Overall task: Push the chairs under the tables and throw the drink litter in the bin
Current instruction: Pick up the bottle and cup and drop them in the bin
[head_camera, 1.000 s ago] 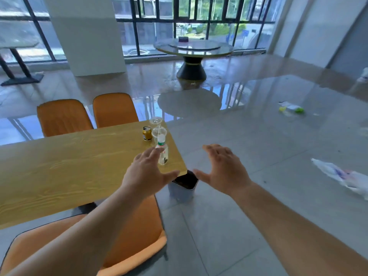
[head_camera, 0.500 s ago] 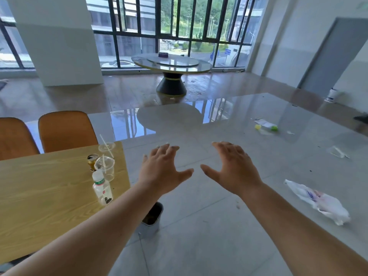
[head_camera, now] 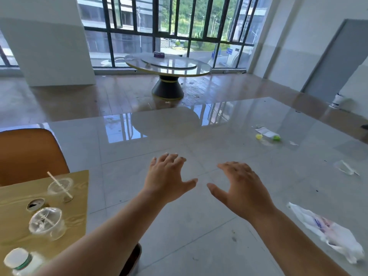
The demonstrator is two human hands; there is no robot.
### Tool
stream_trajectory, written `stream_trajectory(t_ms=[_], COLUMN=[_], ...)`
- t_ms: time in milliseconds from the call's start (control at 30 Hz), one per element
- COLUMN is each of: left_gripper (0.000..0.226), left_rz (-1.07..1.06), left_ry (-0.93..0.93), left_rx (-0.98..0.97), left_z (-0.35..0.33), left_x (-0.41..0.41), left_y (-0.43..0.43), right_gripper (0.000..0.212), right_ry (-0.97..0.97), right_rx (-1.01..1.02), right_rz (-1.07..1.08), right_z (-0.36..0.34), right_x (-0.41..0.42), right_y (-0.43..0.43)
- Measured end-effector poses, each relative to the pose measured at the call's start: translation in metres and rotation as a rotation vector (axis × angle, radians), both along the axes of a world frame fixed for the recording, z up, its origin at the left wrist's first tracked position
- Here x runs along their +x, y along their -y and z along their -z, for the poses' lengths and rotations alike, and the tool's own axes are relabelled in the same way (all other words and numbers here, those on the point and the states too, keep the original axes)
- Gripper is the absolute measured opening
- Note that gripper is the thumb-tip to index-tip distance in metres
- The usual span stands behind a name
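Observation:
My left hand (head_camera: pixel 166 181) and my right hand (head_camera: pixel 242 189) hover empty over the grey floor, fingers spread, to the right of the wooden table (head_camera: pixel 79 196). On the table's corner stand a clear cup with a straw (head_camera: pixel 59 186), a second clear cup (head_camera: pixel 46 223), an opened can (head_camera: pixel 35 204) and a small white bottle (head_camera: pixel 22 261). An orange chair (head_camera: pixel 29 154) stands behind the table. The bin (head_camera: pixel 132 259) peeks out under my left forearm, mostly hidden.
A white plastic bag (head_camera: pixel 330 230) lies on the floor at the right. More litter (head_camera: pixel 267 134) lies farther out, with a clear wrapper (head_camera: pixel 345 168) near it. A round table (head_camera: pixel 169 66) stands by the windows. A white pillar (head_camera: pixel 45 40) rises at the left.
The view has swung right and moved forward: the table and drinks slid to the lower left and nearer, and one orange chair left the frame. Both hands stay spread and empty.

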State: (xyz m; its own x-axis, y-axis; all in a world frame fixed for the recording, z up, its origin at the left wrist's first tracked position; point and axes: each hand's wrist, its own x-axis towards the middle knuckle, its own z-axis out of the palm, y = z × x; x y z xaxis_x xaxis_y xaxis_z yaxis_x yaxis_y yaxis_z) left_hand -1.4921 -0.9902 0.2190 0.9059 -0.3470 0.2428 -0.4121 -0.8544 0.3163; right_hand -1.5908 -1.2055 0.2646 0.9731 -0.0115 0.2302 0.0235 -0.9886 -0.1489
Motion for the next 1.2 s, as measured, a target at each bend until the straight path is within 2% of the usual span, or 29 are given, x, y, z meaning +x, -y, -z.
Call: stream_trajectory(t_ms=[167, 267, 433, 600, 900, 1100, 1200], left_gripper=[0.09, 0.091, 0.092, 0.096, 0.105, 0.107, 0.104], left_rz=[-0.096, -0.208, -0.575, -0.932, -1.571, -1.763, -1.811], left_ry=[-0.005, -0.072, -0.193, -0.186, -0.206, -0.303, -0.329], left_rx=[0.02, 0.069, 0.15, 0.141, -0.092, -0.282, -0.364], left_z=[0.015, 0.032, 0.04, 0.019, 0.047, 0.095, 0.116], left_x=[0.065, 0.098, 0.114, 0.094, -0.024, -0.05, -0.047], left_y=[0.018, 0.011, -0.031, -0.085, -0.191, -0.239, -0.253], right_gripper=[0.087, 0.088, 0.095, 0.091, 0.09, 0.089, 0.089], right_ry=[-0.005, -0.053, -0.146, -0.145, -0.225, -0.288, -0.321], right_rx=[0.026, 0.037, 0.032, 0.065, 0.029, -0.105, -0.132], right_rz=[-0.159, -0.285, -0.594, -0.912, -1.466, -1.677, -1.696], right_z=[0.014, 0.034, 0.054, 0.046, 0.066, 0.097, 0.113], right_x=[0.084, 0.148, 0.252, 0.326, 0.309, 0.299, 0.307], right_y=[0.03, 0.039, 0.015, -0.069, -0.281, -0.384, -0.419])
